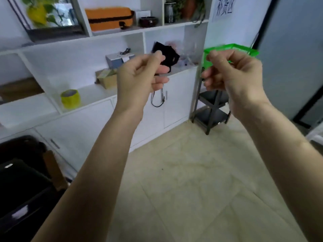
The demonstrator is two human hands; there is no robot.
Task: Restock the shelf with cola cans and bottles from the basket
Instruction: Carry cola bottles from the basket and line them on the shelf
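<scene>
Both my hands are raised in front of me at chest height, and neither holds anything. My left hand point(139, 79) has its fingers loosely curled and apart, in front of the white shelf unit point(97, 39). My right hand point(232, 74) is also loosely curled. Directly behind it, and partly hidden by it, a bright green plastic basket point(244, 49) sits on top of a black metal rack point(212, 109). The basket's contents are hidden. No cola cans or bottles are visible. The picture is blurred by motion.
The white shelves hold an orange case point(108, 18), a yellow tape roll point(70, 98), cardboard boxes point(106, 79), a black bag point(166, 55) and plants. White cabinet doors run below. Dark luggage point(21, 180) stands at the lower left. A beige tiled floor point(192, 180) lies ahead.
</scene>
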